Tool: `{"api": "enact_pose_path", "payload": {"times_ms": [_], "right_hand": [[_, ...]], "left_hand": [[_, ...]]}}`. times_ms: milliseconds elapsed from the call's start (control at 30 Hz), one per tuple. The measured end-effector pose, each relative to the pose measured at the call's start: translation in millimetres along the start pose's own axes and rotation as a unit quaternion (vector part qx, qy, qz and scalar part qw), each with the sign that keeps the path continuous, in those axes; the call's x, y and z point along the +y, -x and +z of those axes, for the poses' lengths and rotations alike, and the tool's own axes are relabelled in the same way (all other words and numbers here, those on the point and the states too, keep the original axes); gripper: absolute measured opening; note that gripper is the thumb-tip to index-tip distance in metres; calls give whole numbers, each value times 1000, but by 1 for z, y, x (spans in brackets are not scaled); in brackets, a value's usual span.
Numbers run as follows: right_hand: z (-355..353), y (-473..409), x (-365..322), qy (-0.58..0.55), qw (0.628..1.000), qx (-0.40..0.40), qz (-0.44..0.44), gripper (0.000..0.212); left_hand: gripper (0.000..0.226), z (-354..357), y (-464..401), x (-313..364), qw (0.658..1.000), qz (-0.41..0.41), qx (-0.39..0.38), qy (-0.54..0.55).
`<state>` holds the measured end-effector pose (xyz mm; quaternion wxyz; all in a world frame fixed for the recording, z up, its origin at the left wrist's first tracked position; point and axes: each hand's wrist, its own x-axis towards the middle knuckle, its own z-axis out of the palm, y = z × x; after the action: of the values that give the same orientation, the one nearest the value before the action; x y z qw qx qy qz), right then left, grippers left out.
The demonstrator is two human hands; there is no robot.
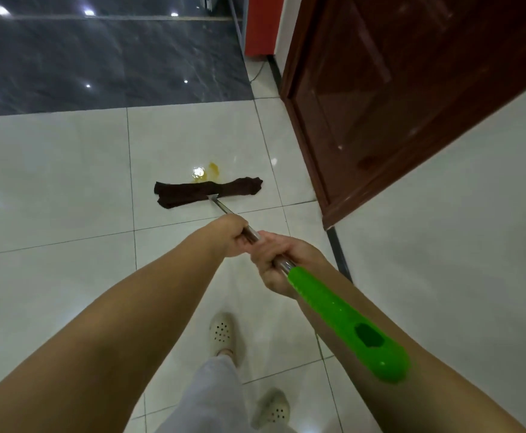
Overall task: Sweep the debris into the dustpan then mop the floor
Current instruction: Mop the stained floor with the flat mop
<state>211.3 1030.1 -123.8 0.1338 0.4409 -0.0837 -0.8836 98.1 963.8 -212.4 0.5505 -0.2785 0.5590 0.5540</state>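
White floor point(52, 170), mop point(207, 192) beside spill point(207, 173)

Place: you stood in what looked like a home hallway or entry.
Floor: you had glossy white tiles point(52, 170) underfoot, giving way to dark marbled tiles point(99, 64) farther ahead.
Door: a red-brown wooden door point(396, 89) hung open on your right, beside a plain white wall point(474, 214).
Footwear: you wore perforated house clogs point(221, 332).
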Motion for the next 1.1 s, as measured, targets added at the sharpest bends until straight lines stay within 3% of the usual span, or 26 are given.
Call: {"api": "enact_pose_path", "payload": {"times_ms": [67,300,433,667,900,1000,1100], "right_hand": [[-21,20,-1,-13,1000,9,3,39],[-104,111,11,21,998,56,5,4],[-151,166,16,-13,996,86,-7,19],[-208,243,26,-74,991,100,-51,23],[-230,277,26,-36,992,112,-48,20],[-222,276,21,18,994,108,-28,4],[-207,262,15,57,992,115,-22,2]], "left_hand": [[21,13,8,-25,1000,-2,-18,17],[26,63,41,-132,998,-34,-44,17],[20,98,65,-188,996,-58,-66,13],[22,150,90,-264,987,-99,-123,9],[20,176,108,-295,982,-120,-143,8],[21,178,106,-290,985,-108,-133,26],[22,172,98,-274,986,-97,-133,30]]}}
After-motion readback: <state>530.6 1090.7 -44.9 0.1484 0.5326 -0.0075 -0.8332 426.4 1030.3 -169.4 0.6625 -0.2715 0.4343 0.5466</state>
